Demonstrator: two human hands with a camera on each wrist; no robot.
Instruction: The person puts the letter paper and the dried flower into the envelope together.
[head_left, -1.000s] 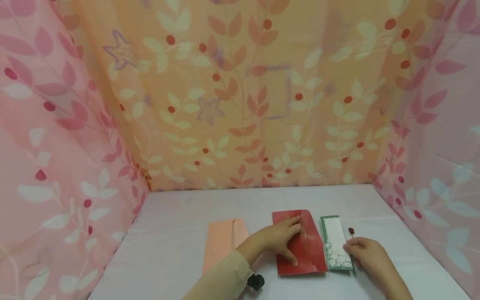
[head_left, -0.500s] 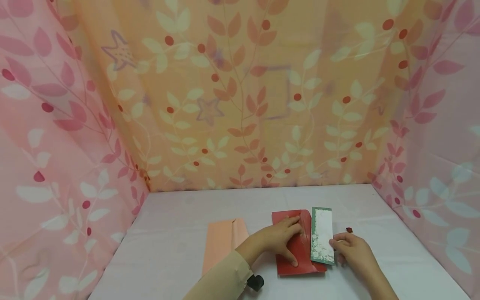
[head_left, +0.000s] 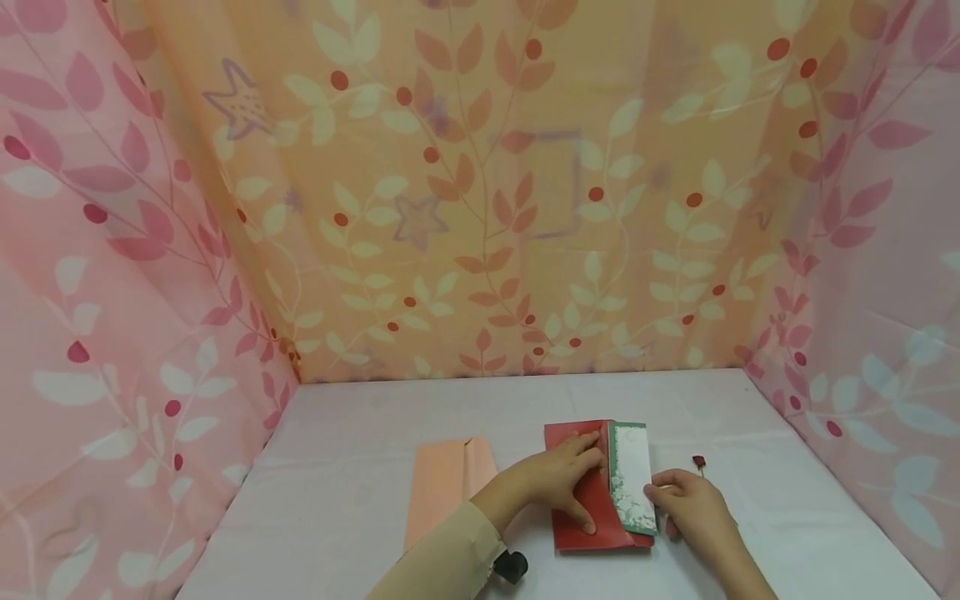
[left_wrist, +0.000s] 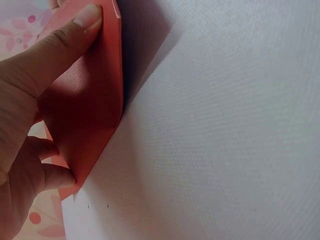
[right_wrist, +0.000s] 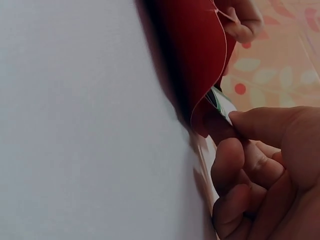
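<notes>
My left hand [head_left: 566, 475] lies spread on the red envelope [head_left: 566, 533], thumb and fingertips pressing its face near the open side. In the left wrist view, the thumb [left_wrist: 60, 47] rests on the red paper, with the other fingertips farther down it. My right hand [head_left: 690, 496] pinches the right edge of a white card with a green floral border [head_left: 632, 475] between thumb and fingers. The card's left edge is at the envelope's mouth, its lower left part hidden behind the red paper. In the right wrist view, the card [right_wrist: 222, 105] shows edge-on beside the red flap [right_wrist: 195, 50].
A peach envelope [head_left: 438, 483] lies to the left, partly behind the left forearm. Right of the card is a small dark red flower on a thin stem [head_left: 699, 461]. A black object [head_left: 512, 567] shows by the left cuff. Patterned cloth [head_left: 480, 167] surrounds the white table [head_left: 360, 417].
My right hand has carried the card leftward from the table beside the envelope, over its flap, to the mouth. My left hand has stayed in place on the red envelope.
</notes>
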